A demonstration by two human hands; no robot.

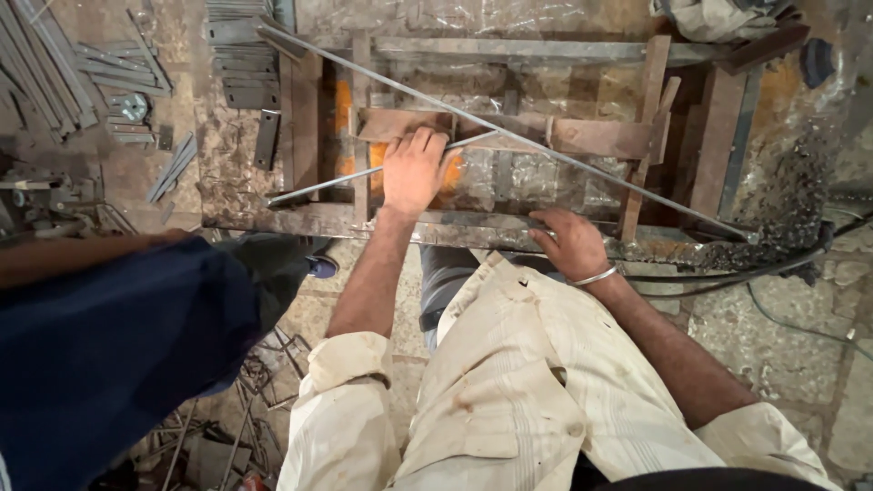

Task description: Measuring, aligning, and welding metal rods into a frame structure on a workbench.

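My left hand (414, 168) presses down on a thin steel rod (318, 186) where it crosses a rusty flat bar (591, 136) on a welded metal frame (300, 218). A second, longer rod (546, 150) runs diagonally from the frame's top left to its lower right. My right hand (568, 241), with a metal bangle at the wrist, rests on the frame's near rail, fingers curled over its edge. I cannot tell whether that hand grips anything besides the rail.
Another person's dark blue sleeve (109, 345) fills the lower left. Cut steel strips and angle pieces (236, 64) lie on the floor at upper left. Metal shavings (782, 209) and a black cable (773, 273) sit at the right. Scrap rods (264, 400) lie near my feet.
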